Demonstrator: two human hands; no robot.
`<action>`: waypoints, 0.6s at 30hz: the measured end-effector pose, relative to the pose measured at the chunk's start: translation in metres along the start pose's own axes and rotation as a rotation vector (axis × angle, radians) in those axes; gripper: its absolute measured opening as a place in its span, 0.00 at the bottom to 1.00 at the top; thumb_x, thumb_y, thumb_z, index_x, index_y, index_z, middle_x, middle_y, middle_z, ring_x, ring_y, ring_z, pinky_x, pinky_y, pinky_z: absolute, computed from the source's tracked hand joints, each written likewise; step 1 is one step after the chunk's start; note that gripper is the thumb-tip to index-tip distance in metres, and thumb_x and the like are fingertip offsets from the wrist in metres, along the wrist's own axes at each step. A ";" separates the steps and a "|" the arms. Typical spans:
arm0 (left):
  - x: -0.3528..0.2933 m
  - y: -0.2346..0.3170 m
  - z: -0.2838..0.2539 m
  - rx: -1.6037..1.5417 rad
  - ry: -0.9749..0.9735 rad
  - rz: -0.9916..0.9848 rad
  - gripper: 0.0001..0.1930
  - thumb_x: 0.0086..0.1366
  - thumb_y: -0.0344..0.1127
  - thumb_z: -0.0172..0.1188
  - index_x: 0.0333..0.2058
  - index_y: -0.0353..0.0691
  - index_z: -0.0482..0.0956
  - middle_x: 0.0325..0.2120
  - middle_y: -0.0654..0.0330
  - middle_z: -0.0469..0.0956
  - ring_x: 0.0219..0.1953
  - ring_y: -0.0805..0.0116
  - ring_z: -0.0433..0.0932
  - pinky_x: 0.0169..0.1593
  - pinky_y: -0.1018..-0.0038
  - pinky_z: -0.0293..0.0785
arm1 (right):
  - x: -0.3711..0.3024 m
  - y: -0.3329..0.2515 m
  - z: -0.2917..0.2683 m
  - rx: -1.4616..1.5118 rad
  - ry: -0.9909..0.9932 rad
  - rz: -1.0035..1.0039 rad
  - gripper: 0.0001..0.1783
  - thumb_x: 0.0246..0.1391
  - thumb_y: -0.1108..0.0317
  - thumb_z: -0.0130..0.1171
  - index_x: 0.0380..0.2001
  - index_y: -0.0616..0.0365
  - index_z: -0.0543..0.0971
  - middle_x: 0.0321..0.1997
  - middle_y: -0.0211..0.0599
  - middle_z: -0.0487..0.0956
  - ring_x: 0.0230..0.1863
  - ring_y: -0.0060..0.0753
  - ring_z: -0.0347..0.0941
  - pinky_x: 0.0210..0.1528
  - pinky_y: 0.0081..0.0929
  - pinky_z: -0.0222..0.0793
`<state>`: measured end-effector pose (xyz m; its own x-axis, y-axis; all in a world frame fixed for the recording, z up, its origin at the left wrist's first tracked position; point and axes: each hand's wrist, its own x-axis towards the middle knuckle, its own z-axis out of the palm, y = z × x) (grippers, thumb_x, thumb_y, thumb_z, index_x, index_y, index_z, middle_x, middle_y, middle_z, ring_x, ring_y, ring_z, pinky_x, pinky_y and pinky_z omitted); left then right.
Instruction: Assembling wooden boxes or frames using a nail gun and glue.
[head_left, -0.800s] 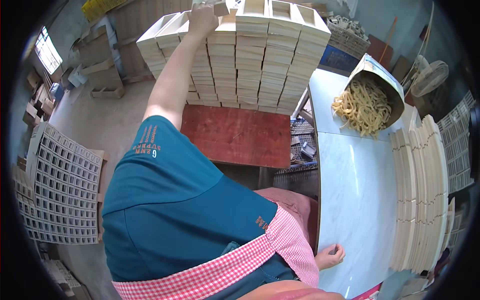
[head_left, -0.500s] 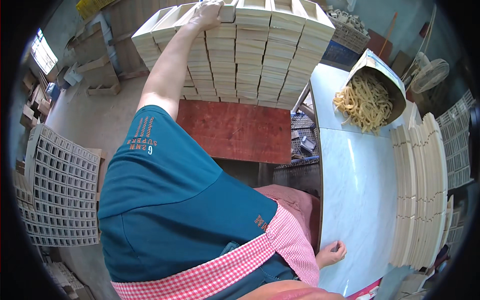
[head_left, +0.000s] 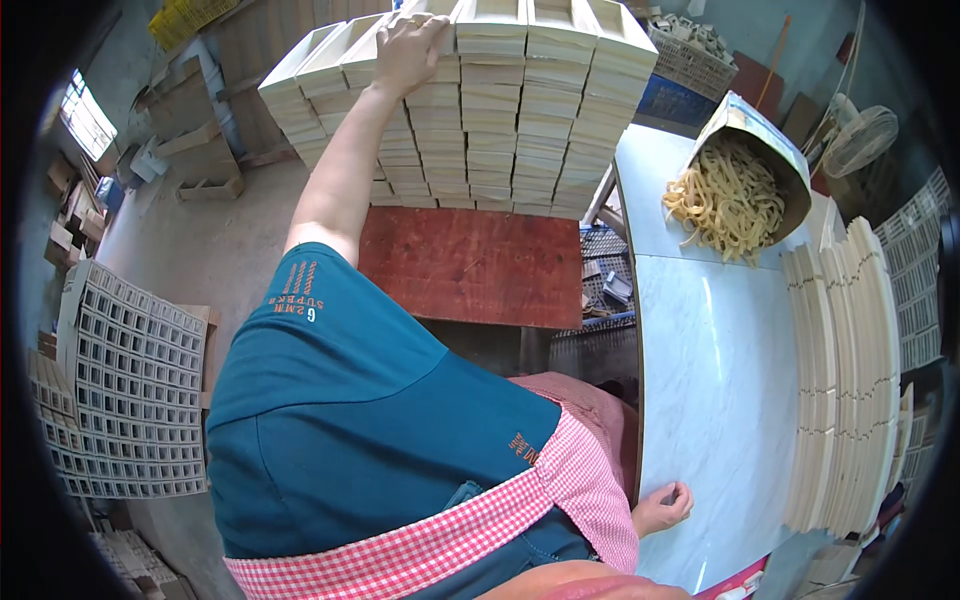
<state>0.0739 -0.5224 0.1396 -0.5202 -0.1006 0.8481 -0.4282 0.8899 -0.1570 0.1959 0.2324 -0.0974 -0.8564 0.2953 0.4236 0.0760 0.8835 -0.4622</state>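
My left arm reaches out to a tall stack of pale, open-topped wooden boxes (head_left: 490, 110) at the far side. At the top front edge of the stack, my left hand (head_left: 408, 55) rests against a box, its fingers apart and slightly bent; the fingertips lie at the box's rim. My right hand (head_left: 662, 508) lies at the near left edge of the pale marbled table (head_left: 705, 400). Its fingers are curled in, and whether anything small is inside them cannot be made out.
Under the stack is a reddish-brown board (head_left: 470, 265). An open bag (head_left: 790, 150) spills yellowish rubber bands (head_left: 728, 205) onto the table. Bundled pale wooden strips (head_left: 845, 380) stand at its right side. Left, grid-like panels (head_left: 135, 385) lean. Blue crates (head_left: 605, 275) sit below the table's left edge.
My left hand has drawn back from the top of the stack to its front edge. My right hand has stayed in place. The view has shifted slightly.
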 end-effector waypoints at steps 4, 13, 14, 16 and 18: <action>0.008 0.016 0.004 0.235 0.007 0.045 0.19 0.62 0.36 0.55 0.53 0.47 0.75 0.47 0.57 0.81 0.52 0.55 0.78 0.57 0.46 0.69 | -0.002 0.004 0.002 -0.017 0.037 -0.019 0.06 0.60 0.73 0.57 0.40 0.59 0.79 0.43 0.39 0.78 0.46 0.42 0.71 0.51 0.35 0.70; 0.037 -0.102 0.088 0.493 0.072 0.387 0.28 0.68 0.65 0.48 0.44 0.43 0.76 0.42 0.56 0.71 0.42 0.58 0.71 0.43 0.60 0.60 | 0.016 -0.025 0.008 0.132 0.098 -0.028 0.08 0.50 0.76 0.60 0.36 0.57 0.79 0.43 0.36 0.79 0.44 0.42 0.74 0.56 0.37 0.65; 0.054 -0.096 0.087 0.256 0.264 0.581 0.30 0.71 0.64 0.39 0.48 0.43 0.75 0.56 0.52 0.64 0.57 0.54 0.61 0.57 0.49 0.44 | 0.018 -0.026 0.004 0.145 0.102 0.004 0.07 0.51 0.76 0.60 0.35 0.57 0.79 0.43 0.36 0.79 0.44 0.42 0.74 0.54 0.37 0.66; 0.039 -0.052 0.078 -0.192 0.337 0.479 0.28 0.74 0.58 0.34 0.53 0.42 0.72 0.64 0.49 0.59 0.64 0.51 0.55 0.65 0.46 0.41 | 0.017 -0.016 -0.011 0.124 0.129 0.065 0.07 0.51 0.76 0.60 0.35 0.57 0.79 0.43 0.35 0.79 0.44 0.43 0.74 0.53 0.36 0.67; 0.008 -0.036 0.073 -0.418 0.216 0.234 0.24 0.73 0.52 0.38 0.55 0.41 0.69 0.58 0.52 0.61 0.55 0.52 0.58 0.59 0.53 0.52 | 0.019 -0.009 -0.017 0.234 0.076 0.111 0.08 0.51 0.75 0.60 0.37 0.57 0.79 0.42 0.36 0.79 0.44 0.43 0.74 0.52 0.36 0.68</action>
<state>0.0317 -0.5873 0.1150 -0.3833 0.1765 0.9066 0.0357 0.9837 -0.1764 0.1878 0.2367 -0.0720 -0.8079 0.4201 0.4133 0.0396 0.7384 -0.6732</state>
